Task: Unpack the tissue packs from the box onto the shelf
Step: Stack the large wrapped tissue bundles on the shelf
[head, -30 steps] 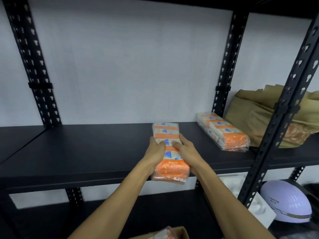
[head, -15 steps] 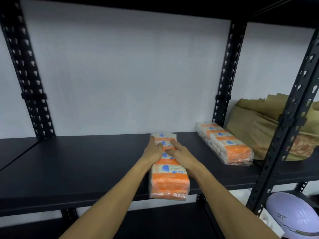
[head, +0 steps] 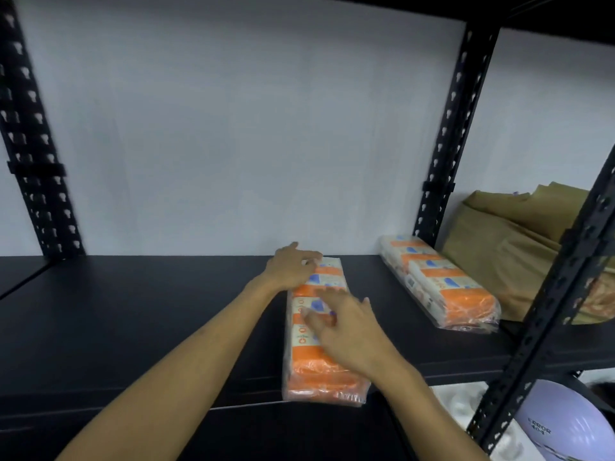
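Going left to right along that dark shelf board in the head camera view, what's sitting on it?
Tissue pack under the hands → second tissue pack → tan folded fabric bundle.

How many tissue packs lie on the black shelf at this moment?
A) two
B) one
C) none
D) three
A: one pack lies under both hands at the shelf front, and a second pack lies apart to its right, near the rear post.
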Motion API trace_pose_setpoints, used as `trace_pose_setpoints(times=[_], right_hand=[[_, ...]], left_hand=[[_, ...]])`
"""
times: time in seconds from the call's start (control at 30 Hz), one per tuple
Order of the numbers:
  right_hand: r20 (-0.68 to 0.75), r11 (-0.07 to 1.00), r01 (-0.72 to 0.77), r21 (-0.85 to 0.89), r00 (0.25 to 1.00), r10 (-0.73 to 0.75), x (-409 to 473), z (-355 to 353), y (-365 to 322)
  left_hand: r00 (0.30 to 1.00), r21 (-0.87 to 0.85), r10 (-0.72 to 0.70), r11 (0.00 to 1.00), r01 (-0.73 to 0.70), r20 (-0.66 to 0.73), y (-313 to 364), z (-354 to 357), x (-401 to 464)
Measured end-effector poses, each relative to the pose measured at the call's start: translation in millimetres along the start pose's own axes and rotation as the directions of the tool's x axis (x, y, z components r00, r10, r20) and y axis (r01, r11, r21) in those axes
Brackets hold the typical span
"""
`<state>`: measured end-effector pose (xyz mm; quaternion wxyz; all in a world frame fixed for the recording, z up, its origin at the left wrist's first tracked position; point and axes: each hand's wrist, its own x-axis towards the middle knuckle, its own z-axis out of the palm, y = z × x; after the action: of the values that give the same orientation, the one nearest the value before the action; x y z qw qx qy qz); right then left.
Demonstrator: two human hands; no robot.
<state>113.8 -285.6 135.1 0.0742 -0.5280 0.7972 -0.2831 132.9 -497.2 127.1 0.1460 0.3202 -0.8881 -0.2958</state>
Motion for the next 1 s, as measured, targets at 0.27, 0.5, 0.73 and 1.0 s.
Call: trace_pose_setpoints(times=[0.27,0.5,0.73,1.0], right_hand=[[0.050,0.998,-0.001,-0.070,0.999,0.004,-2.8,16.3,11.4],[-0.270,0.999,-0.041,-0.035,0.962,0.030,-32.2,16.7,6.9],[-0.199,0.969,-0.088,0.231,0.970,0.136,-64.6,27.1,14.5],[-0.340,0.888,-0.009,0.460,0.922,0.185,-67.5,-39.8,76.5]], left_hand=[[0.997,-0.081,0.064,0.995,-0.061,0.040,-7.7,22.4,13.3],[0.993,-0.256,-0.096,0.964,0.074,-0.073,0.1,18.2,-6.1],[0.968,-0.466,-0.211,0.876,0.126,-0.135,24.6,17.2,-8.9],[0.982,-0.462,-0.123,0.886,0.044,-0.141,103.3,29.1,29.9]])
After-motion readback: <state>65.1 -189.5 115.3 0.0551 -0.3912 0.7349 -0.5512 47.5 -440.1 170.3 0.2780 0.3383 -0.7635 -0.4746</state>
